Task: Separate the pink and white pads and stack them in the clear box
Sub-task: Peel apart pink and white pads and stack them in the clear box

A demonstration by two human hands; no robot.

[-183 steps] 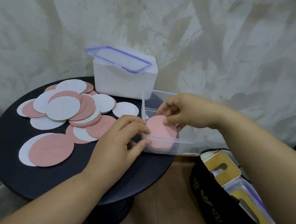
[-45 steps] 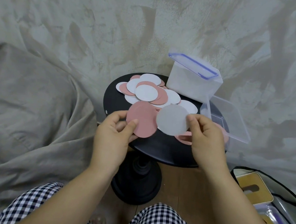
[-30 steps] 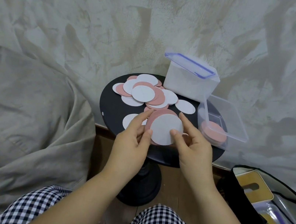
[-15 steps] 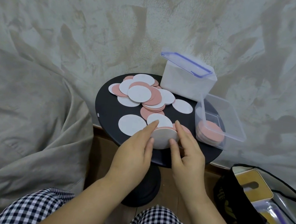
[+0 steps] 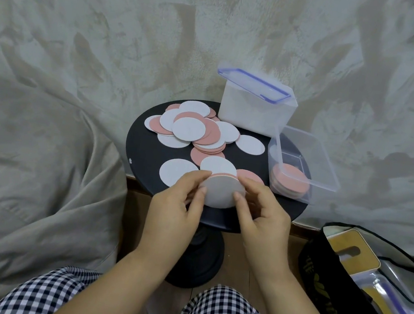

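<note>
A round pad (image 5: 221, 193), white face towards me with a pink edge along its top, is pinched between my left hand (image 5: 180, 201) and my right hand (image 5: 262, 214) above the near part of the black round table (image 5: 143, 157). A heap of pink and white pads (image 5: 191, 130) lies at the table's far side. Single white pads (image 5: 174, 173) and a pink pad (image 5: 250, 176) lie just behind my fingers. The clear box (image 5: 306, 156) at the table's right edge holds a stack of pink pads (image 5: 289, 183).
A white container with a blue-rimmed lid (image 5: 257, 105) stands behind the clear box against the wall. A black bag (image 5: 369, 291) with boxes inside sits on the floor at the right. Grey cloth (image 5: 35, 170) is piled to the left. My checked trousers fill the bottom.
Both hands brought a separate pink and white pad together over the table, then lifted slightly; they now hold a pad, white face up, between their fingertips.
</note>
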